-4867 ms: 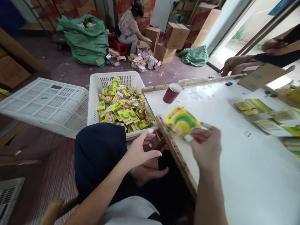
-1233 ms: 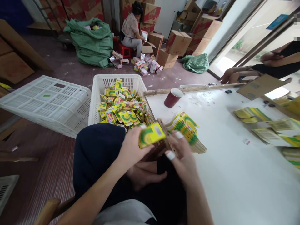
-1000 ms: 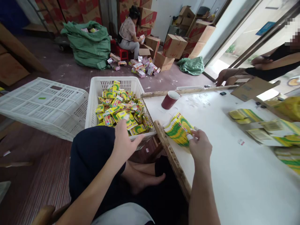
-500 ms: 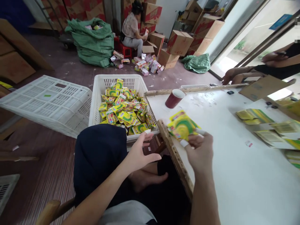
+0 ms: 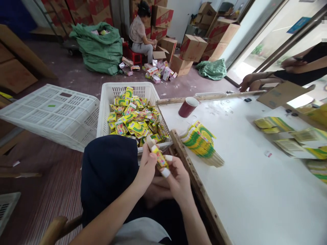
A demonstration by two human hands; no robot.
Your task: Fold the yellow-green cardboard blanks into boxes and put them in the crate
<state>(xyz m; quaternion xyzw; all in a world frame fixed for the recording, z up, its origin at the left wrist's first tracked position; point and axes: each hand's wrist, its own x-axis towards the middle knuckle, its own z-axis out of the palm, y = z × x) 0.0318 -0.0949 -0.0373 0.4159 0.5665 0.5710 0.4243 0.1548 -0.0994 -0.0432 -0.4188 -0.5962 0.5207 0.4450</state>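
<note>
Above the wearer's lap (image 5: pixel 108 173), between a filled white crate (image 5: pixel 104 117) and a white-topped table (image 5: pixel 245 190), a small yellow printed carton (image 5: pixel 159 158) sits tilted between two hands. The left hand (image 5: pixel 146 167) pinches its upper end; the right hand (image 5: pixel 179 177), thumb and a fingertip wrapped in white, grips the lower end. Blur hides whether its flaps are tucked. The carton looks to be thin card: very light, springy across its flat faces, easily creased or crushed, perhaps a little slick where printed. The folded edges near each end should offer the firmest hold, with a light pinch; pressing mid-face would likely dent it. On the table, a fanned stack of flat cartons (image 5: pixel 200 144) lies near the wooden edge (image 5: pixel 196 178), just beyond the right hand, with a dark red mug (image 5: pixel 187 108) behind it, while across the floor a co-worker (image 5: pixel 139 34) sits on a red stool (image 5: pixel 135 58) beside scattered pink boxes (image 5: pixel 159 70)
</note>
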